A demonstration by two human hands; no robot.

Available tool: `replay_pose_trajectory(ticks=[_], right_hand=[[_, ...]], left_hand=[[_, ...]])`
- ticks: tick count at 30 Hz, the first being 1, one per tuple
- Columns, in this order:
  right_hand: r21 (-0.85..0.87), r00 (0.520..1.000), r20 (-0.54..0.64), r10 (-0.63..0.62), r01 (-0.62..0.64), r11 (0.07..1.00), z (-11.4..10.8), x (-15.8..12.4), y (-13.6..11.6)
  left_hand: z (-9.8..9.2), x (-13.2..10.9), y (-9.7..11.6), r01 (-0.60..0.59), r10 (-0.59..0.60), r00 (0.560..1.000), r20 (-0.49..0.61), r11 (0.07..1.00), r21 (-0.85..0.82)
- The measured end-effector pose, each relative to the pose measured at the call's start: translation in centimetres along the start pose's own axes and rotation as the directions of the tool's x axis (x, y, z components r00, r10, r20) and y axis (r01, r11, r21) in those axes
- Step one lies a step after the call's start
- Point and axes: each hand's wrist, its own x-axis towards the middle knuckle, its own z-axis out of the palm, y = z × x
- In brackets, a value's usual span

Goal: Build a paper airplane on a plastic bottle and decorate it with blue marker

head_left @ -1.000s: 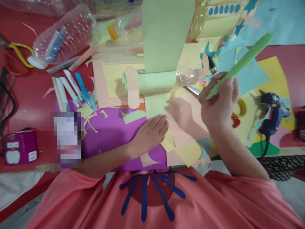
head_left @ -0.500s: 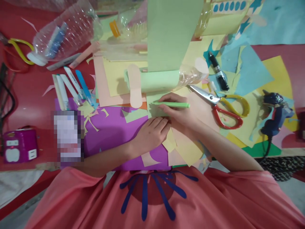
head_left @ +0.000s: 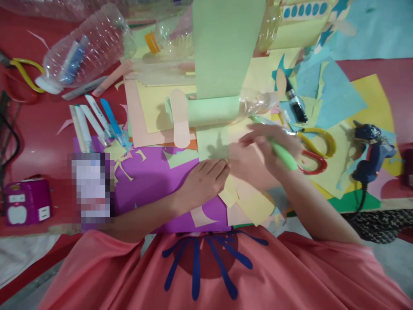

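Observation:
My left hand (head_left: 208, 178) lies flat, fingers stretched out, at the lower edge of a light green paper piece (head_left: 211, 140). Over the papers to its right, my right hand (head_left: 274, 144) is raised and smeared by motion, holding a light green pen (head_left: 284, 156) that slants across it. Under and beside that hand are scissors with a yellow and a red handle (head_left: 314, 163), their blades mostly hidden. Just beyond the green piece, a plastic bottle wrapped in green paper (head_left: 214, 111) lies on its side, with a peach paper strip (head_left: 180, 122) at its left end.
Several markers (head_left: 93, 120) and a phone (head_left: 92, 187) lie to the left, near a purple box (head_left: 27, 200). A clear bottle (head_left: 90, 47) lies at the back left. On the right are a black pen (head_left: 296, 103) and a dark blue corded tool (head_left: 371, 157). Paper scraps cover much of the table.
My right hand has lifted off the green paper and moved right, carrying the pen and turning it to a steeper slant. My left hand stays in place.

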Motion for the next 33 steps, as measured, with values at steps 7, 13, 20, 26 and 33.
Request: replay_pose_trajectory(ticks=[7, 13, 20, 26, 33], right_hand=[[-0.686, 0.98, -0.195, 0.051, -0.173, 0.707, -5.1, 2.2, 4.5], [-0.548, 0.962, -0.273, 0.017, -0.17, 0.819, -4.7, 1.8, 2.7], [0.195, 0.981, 0.194, 0.021, -0.06, 0.979, -0.1, -1.3, -2.5], [0.503, 0.962, 0.272, 0.014, -0.154, 0.85, 2.6, -0.5, -2.2], [0.751, 0.932, 0.243, 0.269, -0.357, 0.556, 2.7, -0.1, -1.0]], left_hand=[[-0.2, 0.1, -1.0, -0.009, 0.006, 0.999, -0.033, 0.994, -0.107], [-0.5, 0.2, -2.3, 0.028, -0.076, 0.989, -0.125, 0.937, -0.349], [-0.5, -0.1, -2.6, 0.149, -0.312, 0.945, -0.101, 0.681, -0.717], [-0.8, 0.4, -2.9, 0.192, -0.493, 0.863, -0.111, 0.522, -0.831], [-0.8, 0.7, -4.4, 0.2, -0.737, 0.675, 0.022, 0.154, -0.968]])
